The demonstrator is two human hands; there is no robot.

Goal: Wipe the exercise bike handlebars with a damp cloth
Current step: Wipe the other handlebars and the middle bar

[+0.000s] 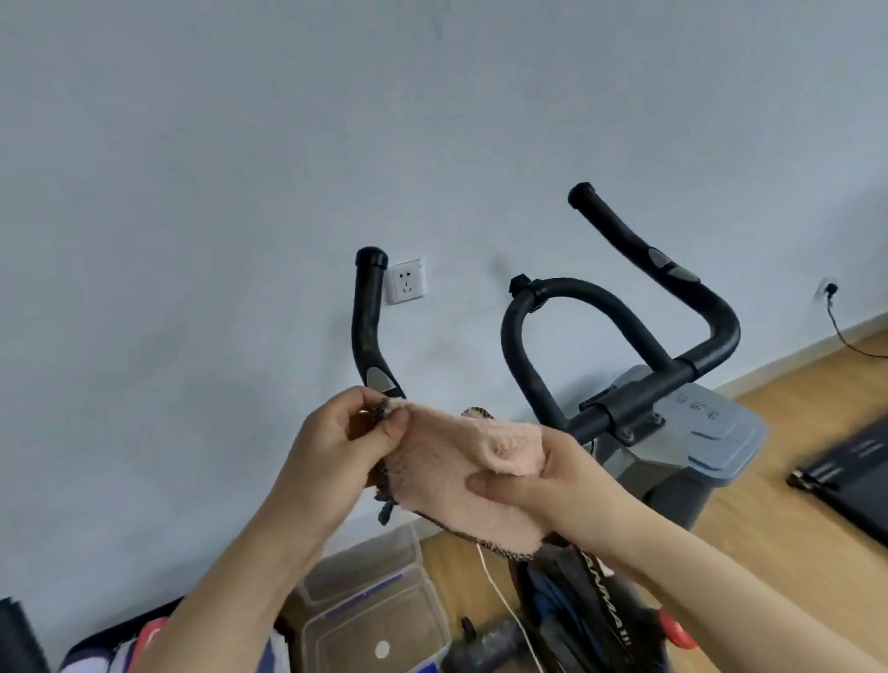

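Two hands hold the pink cloth (pixel 454 469). The left hand (pixel 329 445) pinches its dark-trimmed top corner between thumb and fingers, and the right hand (pixel 542 480) curls its fingers round the other end. The cloth stretches just before the base of the handlebars' (pixel 710 343) left horn. The loop and right horn stand against the pale wall (pixel 215 142) with its socket (pixel 404 280). Below the handlebars lie wooden floor (pixel 776 530) and plastic boxes (pixel 375 628).
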